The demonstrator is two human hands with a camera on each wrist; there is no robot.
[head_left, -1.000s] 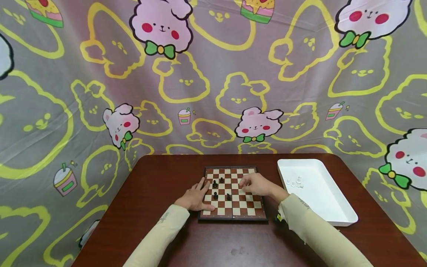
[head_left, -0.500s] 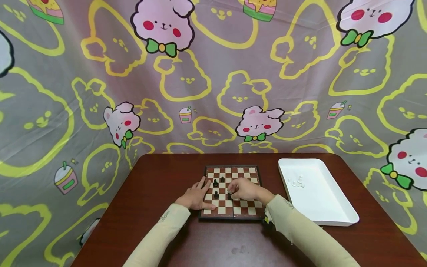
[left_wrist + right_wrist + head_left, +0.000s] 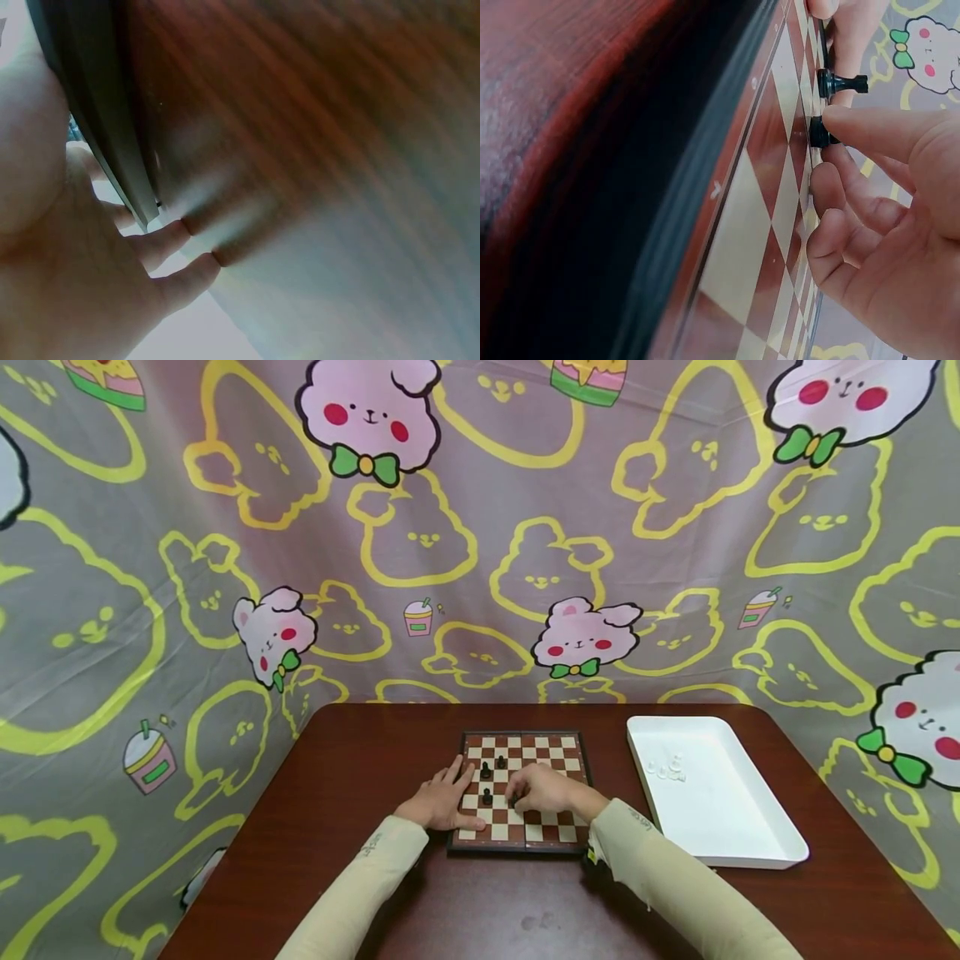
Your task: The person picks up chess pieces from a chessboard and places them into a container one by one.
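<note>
On the table lies a chessboard (image 3: 549,833) with brown and cream squares and a black frame. My right hand (image 3: 547,788) pinches a black chess piece (image 3: 820,133) between thumb and index finger; its base stands at the board and its top is hidden behind the thumb. Beside it rises a black rook (image 3: 844,83). Two more black chess pieces, one nearer (image 3: 486,769) and one farther (image 3: 501,762), stand beyond on the left half. My left hand (image 3: 438,802) rests spread at the board's left edge, thumb on the squares; in the left wrist view two fingertips (image 3: 202,271) touch the table.
To the right of the board stands a white tray (image 3: 738,810), with several clear pieces (image 3: 667,767) in its left part. A patterned curtain (image 3: 480,585) hangs behind the brown table (image 3: 360,752) and along its sides.
My right hand has moved left and toward me, from the board's right half to the black chess piece near the middle, and now pinches it. My left hand has stayed in place.
</note>
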